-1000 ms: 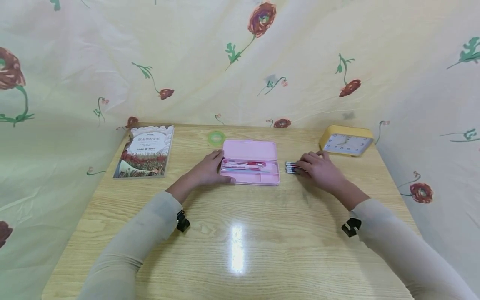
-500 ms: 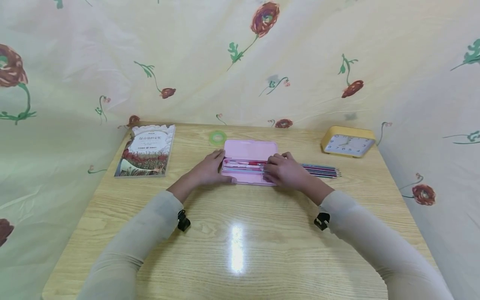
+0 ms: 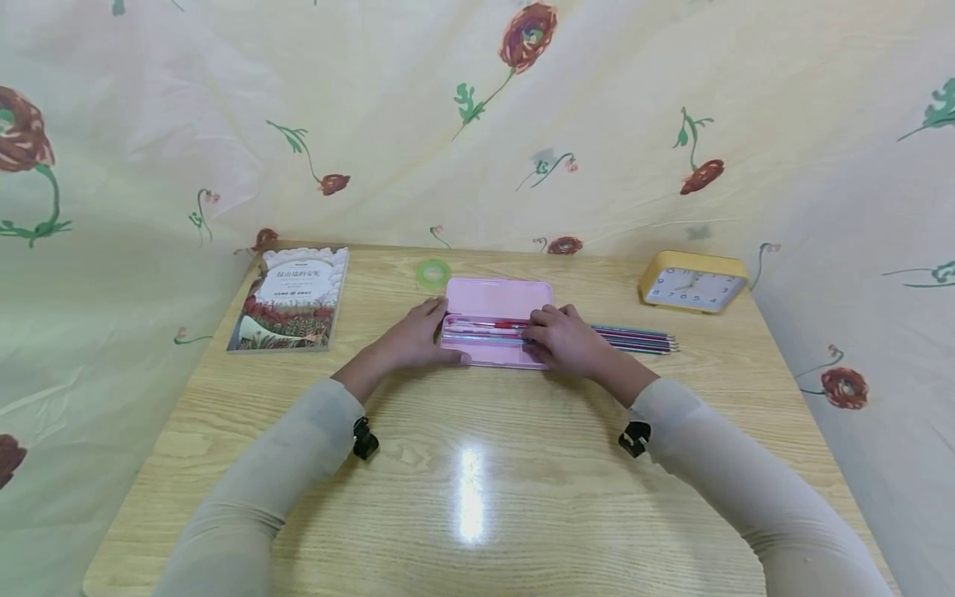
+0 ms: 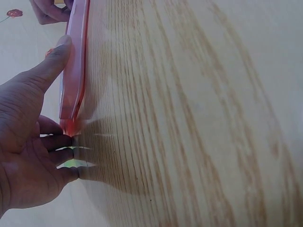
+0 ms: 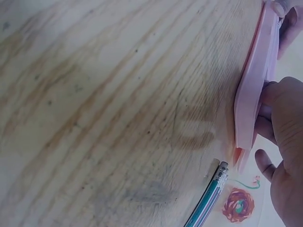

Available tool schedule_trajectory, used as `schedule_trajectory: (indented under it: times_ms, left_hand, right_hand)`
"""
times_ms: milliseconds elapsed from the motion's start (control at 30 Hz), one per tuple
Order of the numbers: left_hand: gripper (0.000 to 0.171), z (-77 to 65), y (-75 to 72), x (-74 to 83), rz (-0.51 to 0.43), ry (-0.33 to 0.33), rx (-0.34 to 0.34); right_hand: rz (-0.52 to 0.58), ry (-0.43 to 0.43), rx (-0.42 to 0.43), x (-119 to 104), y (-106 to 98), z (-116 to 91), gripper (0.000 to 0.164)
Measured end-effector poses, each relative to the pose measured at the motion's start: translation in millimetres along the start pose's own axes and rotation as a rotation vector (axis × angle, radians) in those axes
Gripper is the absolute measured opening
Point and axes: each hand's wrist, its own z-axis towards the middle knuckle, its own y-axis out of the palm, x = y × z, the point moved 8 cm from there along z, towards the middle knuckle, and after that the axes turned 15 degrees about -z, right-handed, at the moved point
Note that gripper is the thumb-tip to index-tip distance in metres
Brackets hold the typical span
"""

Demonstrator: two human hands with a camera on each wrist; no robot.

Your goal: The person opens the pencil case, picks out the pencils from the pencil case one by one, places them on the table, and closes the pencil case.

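An open pink pencil case (image 3: 498,298) lies on the table, its lid tipped back. Several pens and thin sticks, among them a red pen (image 3: 511,324), rest in its rear compartment. My left hand (image 3: 418,338) grips the case's left end, thumb along the front wall and fingers behind. Curled fingers of my right hand (image 3: 573,342) reach over the case's right end, down among the pens; I cannot tell whether they pinch one. A row of several striped pencils (image 3: 634,338) lies right of the case, partly behind the right hand, metal ends showing in the right wrist view.
A yellow alarm clock (image 3: 694,283) stands at the back right. Behind the case's left corner lies a roll of green tape (image 3: 433,274). A paperback book (image 3: 291,300) is at the back left. Flowered cloth (image 3: 418,149) hangs behind the wooden table (image 3: 418,497).
My right hand has moved left from the pencils to the case's right end, then slightly further left, uncovering most of the pencils. My left hand has kept its hold on the case.
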Motion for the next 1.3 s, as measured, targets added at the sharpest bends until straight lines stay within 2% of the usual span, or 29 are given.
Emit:
schedule_trajectory:
  times_ms: [367,500,667,1000,1300]
  left_hand:
    - [0.134,0.5,0.1,-0.4,-0.009,-0.011,-0.003]
    - [0.134,0.4,-0.3,-0.2,-0.008,-0.007,0.002]
    - [0.135,0.8,-0.1,-0.9,-0.005,-0.01,0.003]
    - [0.135,2.4,0.3,-2.1,0.003,-0.011,0.001]
    - [0.134,2.4,0.3,-2.1,0.005,-0.011,0.0]
  right_hand:
    - [0.123,0.039,0.0,3,-3,-1,0.027]
    - [0.141,0.029,0.037,2,-8,0,0.025]
    - [0.12,0.005,0.081,-6,-13,7,0.022]
    - [0.013,-0.011,0.08,-21,-15,27,0.021]
    - [-0.04,0.001,0.087,-30,-14,33,0.018]
